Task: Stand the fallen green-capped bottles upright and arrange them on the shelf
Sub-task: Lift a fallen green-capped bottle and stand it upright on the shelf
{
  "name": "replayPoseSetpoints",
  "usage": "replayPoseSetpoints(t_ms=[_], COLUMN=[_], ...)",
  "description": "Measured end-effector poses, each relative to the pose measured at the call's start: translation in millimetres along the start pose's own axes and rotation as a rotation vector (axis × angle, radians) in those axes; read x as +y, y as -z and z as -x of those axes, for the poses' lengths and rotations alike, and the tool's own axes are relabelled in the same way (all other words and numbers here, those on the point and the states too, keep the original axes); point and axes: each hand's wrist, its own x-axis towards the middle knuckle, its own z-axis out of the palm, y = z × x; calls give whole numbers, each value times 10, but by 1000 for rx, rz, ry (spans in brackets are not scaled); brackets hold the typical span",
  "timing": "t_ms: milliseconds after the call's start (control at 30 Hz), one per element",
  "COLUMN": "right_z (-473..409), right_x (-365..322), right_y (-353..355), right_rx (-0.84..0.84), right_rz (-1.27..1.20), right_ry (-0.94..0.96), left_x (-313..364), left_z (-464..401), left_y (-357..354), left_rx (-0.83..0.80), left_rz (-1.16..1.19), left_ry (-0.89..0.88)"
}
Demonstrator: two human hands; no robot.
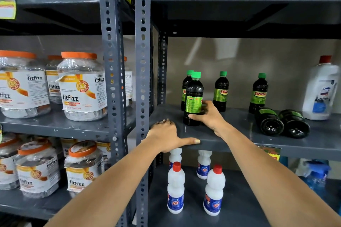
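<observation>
On the grey middle shelf point(239, 140) my right hand point(207, 116) grips the lower body of an upright dark bottle with a green cap point(192, 96), near the shelf's left end. Another upright green-capped bottle point(185, 86) stands just behind it. Two more stand further right, one point(221, 91) in the middle and one point(258, 93) beyond it. Two of the same bottles lie on their sides, bases toward me: one point(268, 121) and one point(294, 125) beside it. My left hand point(166, 134) rests flat on the shelf's front left edge, thumb along the lip, holding nothing.
A large white jug with a red cap point(322, 88) stands at the shelf's right end. White red-capped bottles point(176, 188) stand on the shelf below. Orange-lidded jars point(81, 86) fill the left rack beyond the perforated steel uprights point(143, 79). Detergent bags sit on the shelf above.
</observation>
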Motion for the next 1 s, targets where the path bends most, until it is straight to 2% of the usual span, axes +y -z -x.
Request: replayPoseSetpoints(t_ms=[167,267,500,633,767,1000], right_z=[-9,18,12,8,24,11], right_x=[-23,-23,-23,-2,-38,13], right_y=[-9,-4,5,4,10,-18], right_rx=[-57,-20,-44,4,-69,-25], right_rz=[-58,-11,-84,49,-76,114], right_ry=[-5,10,15,57,17,68], left_x=[-72,-55,-43,-44,-46,-59], left_z=[-30,29,59,50,41,40], left_y=[-300,-395,-382,-405,-418,-437], left_rx=[300,395,390,399,423,464], left_rz=[-126,-144,-113,-110,-109,-108], left_ry=[16,20,10,9,-2,-4])
